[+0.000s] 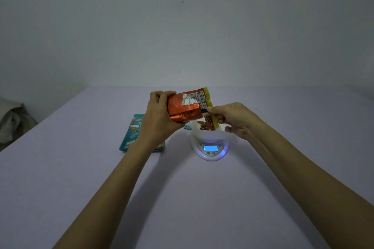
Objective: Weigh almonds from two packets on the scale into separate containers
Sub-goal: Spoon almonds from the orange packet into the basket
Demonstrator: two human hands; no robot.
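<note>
Okay, nearest first: two bare forearms (113, 188) reach out from the bottom corners over a pale lilac table (182, 208), converging toward the middle. Past them a white scale (210, 156) sits right of centre on the table, its small display (210, 148) lit blue, with digits too blurred to read. A white bowl (206, 136) stands on the scale's platform. Left of the scale a teal packet (130, 134) lies flat on the table, its right part hidden under the left wrist; it is near the scale, not touching it.

Above the bowl both hands hold an orange packet (185, 107) in the air, tipped sideways with its yellow-edged end pointing right and down at the bowl. The left hand (159, 116) grips the packet's foil end, fingers curled round it. The right hand (232, 118) pinches the yellow end between thumb and forefinger, its other fingers loosely curled just over the bowl's right rim. Brown almond shapes (202, 125) show at the packet's lower end right above the bowl — cannot tell whether they are printed or loose nuts. A small teal scrap (187, 126) peeks out just left of the bowl, behind the orange packet.

The far table edge meets a plain grey wall (182, 26). At far left, beside the table, sits a crumpled grey bundle (12, 121) — dim, unclear what it is.
</note>
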